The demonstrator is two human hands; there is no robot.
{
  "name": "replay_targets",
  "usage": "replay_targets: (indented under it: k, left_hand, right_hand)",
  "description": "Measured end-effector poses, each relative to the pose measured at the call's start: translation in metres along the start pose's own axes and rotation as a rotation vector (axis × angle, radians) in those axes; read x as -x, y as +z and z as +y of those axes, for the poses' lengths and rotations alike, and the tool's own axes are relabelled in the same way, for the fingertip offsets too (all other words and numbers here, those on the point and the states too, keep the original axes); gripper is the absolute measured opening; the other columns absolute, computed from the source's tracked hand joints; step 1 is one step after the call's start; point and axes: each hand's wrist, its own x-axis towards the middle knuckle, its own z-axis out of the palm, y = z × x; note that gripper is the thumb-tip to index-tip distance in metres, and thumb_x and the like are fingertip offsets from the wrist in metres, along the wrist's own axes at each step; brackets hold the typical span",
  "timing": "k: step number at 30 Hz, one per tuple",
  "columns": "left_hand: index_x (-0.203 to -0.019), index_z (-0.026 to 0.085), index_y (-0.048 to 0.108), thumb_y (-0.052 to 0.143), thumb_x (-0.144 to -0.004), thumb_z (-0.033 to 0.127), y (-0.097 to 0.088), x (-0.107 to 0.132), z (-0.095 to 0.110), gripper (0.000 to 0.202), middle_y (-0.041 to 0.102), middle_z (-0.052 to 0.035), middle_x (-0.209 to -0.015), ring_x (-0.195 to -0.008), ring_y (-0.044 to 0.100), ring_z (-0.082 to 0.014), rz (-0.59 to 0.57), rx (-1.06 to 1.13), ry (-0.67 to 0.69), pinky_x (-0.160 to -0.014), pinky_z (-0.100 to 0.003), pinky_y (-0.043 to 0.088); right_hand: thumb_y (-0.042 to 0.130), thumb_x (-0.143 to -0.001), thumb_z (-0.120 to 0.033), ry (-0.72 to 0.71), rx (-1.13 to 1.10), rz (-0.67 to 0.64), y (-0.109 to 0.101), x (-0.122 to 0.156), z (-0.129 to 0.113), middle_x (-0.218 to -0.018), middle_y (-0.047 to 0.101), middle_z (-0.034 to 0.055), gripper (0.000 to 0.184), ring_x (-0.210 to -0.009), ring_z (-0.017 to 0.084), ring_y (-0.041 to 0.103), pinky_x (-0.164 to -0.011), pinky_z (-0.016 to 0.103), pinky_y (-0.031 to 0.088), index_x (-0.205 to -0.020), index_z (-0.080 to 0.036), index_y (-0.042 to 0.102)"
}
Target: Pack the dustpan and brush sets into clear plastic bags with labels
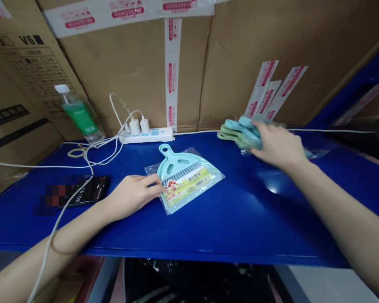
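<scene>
A light-blue mini dustpan and brush set in a clear plastic bag (185,176) lies flat in the middle of the blue shelf (240,219). My left hand (134,194) rests beside it, fingertips pinching the bag's left edge. My right hand (276,145) reaches to the back right and lies on a stack of several bagged blue and green dustpan sets (236,131), fingers curled over it.
Cardboard boxes (240,54) wall the back. A white power strip (148,134) with chargers and cables sits at the back centre. A green-labelled water bottle (78,113) stands back left. A black phone (88,191) lies left of my left hand, with a cable across it.
</scene>
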Motion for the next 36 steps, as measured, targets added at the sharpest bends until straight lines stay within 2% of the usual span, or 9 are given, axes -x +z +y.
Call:
replay_targets:
  k: [4, 7, 12, 15, 18, 21, 26, 31, 36]
  left_hand:
    - [-0.096, 0.022, 0.064, 0.023, -0.102, 0.029, 0.0, 0.0, 0.002, 0.042, 0.066, -0.0011, -0.088, -0.063, 0.062, -0.0101, -0.001, -0.035, -0.014, -0.056, -0.021, 0.047]
    - [-0.096, 0.023, 0.064, 0.026, -0.101, 0.029, 0.002, 0.001, 0.002, 0.039, 0.065, -0.0007, -0.087, -0.061, 0.06, -0.0097, -0.02, -0.073, -0.036, -0.056, -0.022, 0.046]
    - [-0.091, 0.021, 0.063, 0.027, -0.101, 0.03, 0.004, 0.002, 0.001, 0.039, 0.065, -0.0014, -0.087, -0.059, 0.06, -0.0104, -0.011, -0.104, -0.067, -0.056, -0.023, 0.046]
    - [-0.091, 0.021, 0.063, 0.031, -0.1, 0.03, 0.004, 0.002, 0.002, 0.035, 0.064, -0.0015, -0.086, -0.058, 0.059, -0.0105, -0.028, -0.135, -0.099, -0.054, -0.023, 0.045]
    - [-0.09, 0.02, 0.063, 0.033, -0.099, 0.028, 0.005, 0.002, 0.002, 0.032, 0.063, -0.0017, -0.083, -0.054, 0.057, -0.0113, -0.025, -0.179, -0.124, -0.051, -0.024, 0.043]
    - [-0.089, 0.02, 0.063, 0.033, -0.098, 0.027, 0.006, 0.002, 0.003, 0.032, 0.063, -0.0019, -0.083, -0.05, 0.054, -0.0113, 0.008, -0.208, -0.145, -0.049, -0.025, 0.042]
    - [-0.09, 0.02, 0.063, 0.04, -0.096, 0.028, 0.006, 0.001, 0.002, 0.025, 0.064, -0.0016, -0.083, -0.051, 0.056, -0.0117, -0.013, -0.203, -0.194, -0.049, -0.025, 0.043]
    - [-0.091, 0.021, 0.063, 0.041, -0.095, 0.028, 0.006, 0.002, 0.003, 0.023, 0.065, -0.0018, -0.085, -0.053, 0.058, -0.0122, -0.053, -0.207, -0.228, -0.05, -0.025, 0.044]
    - [-0.092, 0.02, 0.063, 0.04, -0.095, 0.028, 0.005, 0.001, 0.002, 0.024, 0.065, -0.0026, -0.085, -0.051, 0.057, -0.0117, -0.058, -0.218, -0.219, -0.048, -0.025, 0.043]
  right_hand:
    - [0.055, -0.077, -0.033, 0.053, -0.026, -0.09, -0.008, -0.001, -0.003, -0.117, 0.061, 0.0193, 0.06, -0.106, 0.036, 0.056, -0.072, 0.042, 0.048, -0.133, -0.013, 0.046]
    - [0.06, -0.075, -0.04, 0.035, -0.103, -0.115, -0.009, -0.003, 0.002, -0.117, 0.06, 0.0208, 0.07, -0.105, 0.039, 0.056, -0.078, 0.046, 0.047, -0.137, -0.012, 0.043]
    - [0.06, -0.078, -0.045, -0.002, -0.104, -0.028, -0.002, 0.001, -0.005, -0.132, 0.049, 0.0242, 0.081, -0.107, 0.043, 0.054, -0.08, 0.05, 0.046, -0.146, -0.014, 0.028]
    - [0.057, -0.081, -0.039, -0.016, -0.057, 0.023, 0.0, 0.004, -0.022, -0.141, 0.039, 0.0266, 0.079, -0.112, 0.044, 0.05, -0.085, 0.05, 0.044, -0.146, -0.009, 0.026]
    - [0.056, -0.08, -0.026, -0.038, 0.002, 0.064, 0.002, 0.005, -0.034, -0.144, 0.034, 0.0293, 0.074, -0.121, 0.045, 0.041, -0.087, 0.05, 0.042, -0.144, -0.002, 0.027]
    - [0.056, -0.078, -0.018, -0.063, 0.033, 0.068, 0.005, 0.003, -0.037, -0.144, 0.035, 0.0287, 0.064, -0.122, 0.044, 0.041, -0.088, 0.05, 0.041, -0.138, -0.002, 0.038]
    - [0.058, -0.078, -0.021, -0.021, 0.048, 0.062, 0.013, 0.0, -0.03, -0.144, 0.038, 0.0239, 0.04, -0.121, 0.044, 0.041, -0.089, 0.052, 0.038, -0.116, -0.01, 0.056]
    - [0.052, -0.082, -0.03, -0.034, -0.004, 0.148, 0.019, -0.001, -0.019, -0.138, 0.042, 0.0271, 0.046, -0.11, 0.045, 0.047, -0.08, 0.052, 0.04, -0.123, -0.009, 0.051]
    - [0.047, -0.083, -0.032, -0.031, 0.006, 0.168, 0.023, -0.001, -0.016, -0.13, 0.048, 0.0273, 0.049, -0.102, 0.044, 0.049, -0.074, 0.052, 0.039, -0.127, -0.01, 0.049]
